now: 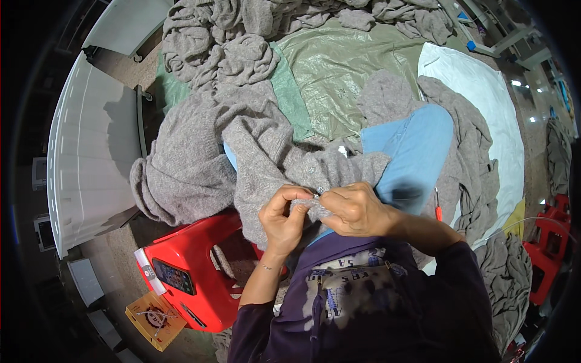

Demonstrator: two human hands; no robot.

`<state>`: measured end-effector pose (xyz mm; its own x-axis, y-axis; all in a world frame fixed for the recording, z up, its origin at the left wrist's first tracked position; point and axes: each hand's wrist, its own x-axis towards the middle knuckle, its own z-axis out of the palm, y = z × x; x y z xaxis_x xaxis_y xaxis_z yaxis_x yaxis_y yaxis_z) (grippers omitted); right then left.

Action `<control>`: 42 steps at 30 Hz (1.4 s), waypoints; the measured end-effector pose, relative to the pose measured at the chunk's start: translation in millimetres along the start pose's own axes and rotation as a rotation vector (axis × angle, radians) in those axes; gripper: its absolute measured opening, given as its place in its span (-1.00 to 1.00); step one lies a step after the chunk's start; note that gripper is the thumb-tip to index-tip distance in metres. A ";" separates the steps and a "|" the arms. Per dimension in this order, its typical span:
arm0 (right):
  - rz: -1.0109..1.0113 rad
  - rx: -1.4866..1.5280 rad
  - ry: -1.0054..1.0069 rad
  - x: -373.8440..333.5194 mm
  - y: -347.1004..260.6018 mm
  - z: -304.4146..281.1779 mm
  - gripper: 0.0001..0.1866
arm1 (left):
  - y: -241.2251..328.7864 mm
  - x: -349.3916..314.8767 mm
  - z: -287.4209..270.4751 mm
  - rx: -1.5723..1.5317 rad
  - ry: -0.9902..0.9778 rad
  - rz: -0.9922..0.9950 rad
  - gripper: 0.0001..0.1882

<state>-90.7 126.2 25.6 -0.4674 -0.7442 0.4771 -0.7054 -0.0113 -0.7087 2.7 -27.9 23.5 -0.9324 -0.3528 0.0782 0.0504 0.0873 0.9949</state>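
Two hands meet at frame centre over a grey knitted sweater (266,151) draped across the person's lap and knees. Left hand (283,219) is closed, pinching a fold of the grey knit between thumb and fingers, palm turned toward the body. Right hand (357,210) is clenched on the same bunch of fabric just beside it, fingertips touching the left hand's; a small shiny item sits at the pinch point, too small to identify. Sweater body spills to the person's left, over a red plastic stool (200,266), one sleeve hanging off toward the floor. Phone (173,276) lies flat on the stool top, near its left edge. Yellow box (156,319) on the floor just beside the stool. Blue trouser leg (417,148) shows on the right, with more grey knit lying over and past it. Orange-handled tool (438,209) lies near the right knee, apart from both hands. Pile of grey sweaters (242,36) heaped at the top on a green plastic sheet (345,66). White sheet (484,97) at upper right. White table (91,145) on the left.
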 end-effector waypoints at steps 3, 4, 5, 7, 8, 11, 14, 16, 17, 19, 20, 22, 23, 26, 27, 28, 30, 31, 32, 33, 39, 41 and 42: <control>0.042 -0.071 0.156 -3.5 -7.7 13.8 -0.78 | 1.6 -15.0 15.7 0.160 0.153 0.097 -0.93; 0.042 -0.070 0.157 -5.5 -8.6 17.5 -0.78 | 2.3 -20.2 20.8 0.178 0.236 0.145 -0.95; 0.049 -0.078 0.202 -8.0 -8.6 21.6 -0.78 | -0.4 -23.7 23.9 0.171 0.257 0.170 -0.95; 0.055 -0.087 0.247 -10.8 -5.6 27.7 -0.78 | -4.2 -21.2 22.9 0.119 0.262 0.107 -0.94; 0.082 -0.140 0.251 -11.9 -3.7 30.1 -0.79 | -5.7 -19.6 22.7 0.066 0.268 0.044 -0.93; 0.065 -0.275 0.247 -12.1 -1.2 25.4 -0.82 | -3.4 -16.4 23.6 0.067 0.244 0.015 -0.90; 0.005 -0.381 0.252 -11.8 -0.4 26.8 -0.85 | -6.2 -11.4 23.8 0.129 0.213 0.085 -0.88; -0.008 -0.407 0.267 -12.9 0.0 28.3 -0.86 | -6.5 -11.4 24.0 0.136 0.209 0.119 -0.88; 0.014 -0.406 0.270 -13.9 0.0 28.0 -0.86 | -5.0 -13.4 24.0 0.156 0.203 0.163 -0.86; 0.053 -0.404 0.277 -15.3 0.6 27.1 -0.85 | -4.7 -14.8 24.6 0.176 0.199 0.209 -0.85; 0.051 -0.405 0.277 -15.7 1.4 27.1 -0.85 | -5.7 -14.7 25.2 0.176 0.190 0.191 -0.85; 0.075 -0.373 0.296 -16.0 2.6 26.7 -0.85 | -6.6 -14.1 25.6 0.175 0.183 0.173 -0.84; 0.074 -0.374 0.295 -15.2 4.0 25.5 -0.85 | -7.1 -13.4 25.5 0.199 0.192 0.178 -0.81; -0.003 -0.449 0.348 -13.7 6.7 21.9 -0.86 | -9.7 -10.8 20.7 0.288 0.182 0.221 -0.74; -0.028 -0.442 0.332 -16.1 6.9 22.6 -0.81 | -11.5 -10.1 17.0 0.353 0.161 0.261 -0.71; -0.053 -0.434 0.316 -18.3 7.6 22.9 -0.74 | -13.5 -9.9 12.3 0.353 0.163 0.260 -0.71; -0.013 -0.431 0.271 -21.0 10.9 21.5 -0.72 | -19.3 -9.3 0.7 0.537 0.334 0.421 -0.62; 0.027 -0.429 0.229 -22.5 13.5 21.4 -0.69 | -23.5 -7.5 -5.3 0.563 0.402 0.503 -0.58; 0.024 -0.426 0.229 -26.3 20.5 22.7 -0.69 | -26.6 -6.0 -10.8 0.566 0.404 0.504 -0.58; 0.132 -0.397 0.260 -31.4 31.2 24.1 -0.67 | -28.7 -4.3 -15.9 0.597 0.427 0.606 -0.57; 0.489 -0.459 0.599 -35.5 58.3 -37.7 -0.61 | -28.7 6.5 -46.6 1.048 0.294 0.467 -0.57; 0.597 -0.299 0.668 -29.8 50.5 -55.4 -0.63 | -36.3 6.1 -53.2 0.966 0.269 0.249 -0.68; 0.587 -0.300 0.669 -28.6 46.4 -59.2 -0.63 | -38.1 6.4 -52.2 0.875 0.299 0.183 -0.73</control>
<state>-141.6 186.4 9.8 -0.9354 -0.0368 0.3517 -0.3242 0.4863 -0.8114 13.5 -82.1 -10.6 -0.7998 -0.4786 0.3622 -0.2132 0.7906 0.5740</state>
